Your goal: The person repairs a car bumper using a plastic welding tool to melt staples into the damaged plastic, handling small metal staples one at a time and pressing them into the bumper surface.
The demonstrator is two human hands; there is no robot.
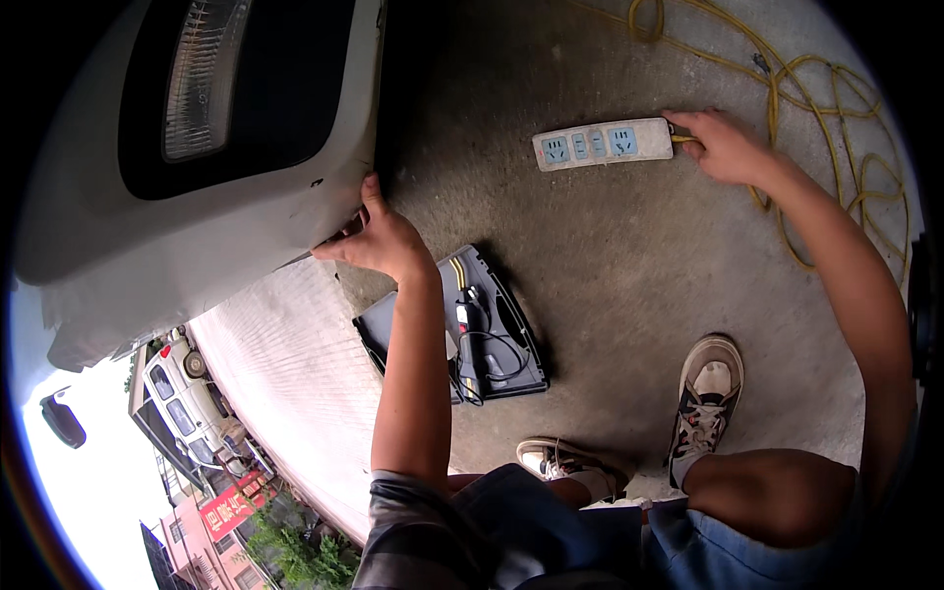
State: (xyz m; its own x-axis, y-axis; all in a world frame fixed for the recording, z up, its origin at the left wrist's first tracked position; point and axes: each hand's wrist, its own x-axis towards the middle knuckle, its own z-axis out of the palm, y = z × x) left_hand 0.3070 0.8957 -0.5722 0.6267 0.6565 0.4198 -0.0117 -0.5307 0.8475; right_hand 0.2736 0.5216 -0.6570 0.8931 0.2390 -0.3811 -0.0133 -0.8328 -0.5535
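My left hand grips the lower edge of a white car bumper, fingers curled under it, below the dark headlight recess. My right hand reaches far out and holds the cable end of a white power strip with blue sockets, lying on the concrete ground. A yellow extension cord runs from the strip in loose loops. Beneath my left forearm lies an open black tool case with a handheld tool and cable in it.
I am crouched; my two sneakers rest on the concrete near my knees. A paved sidewalk strip runs at left, with a parked van and buildings beyond.
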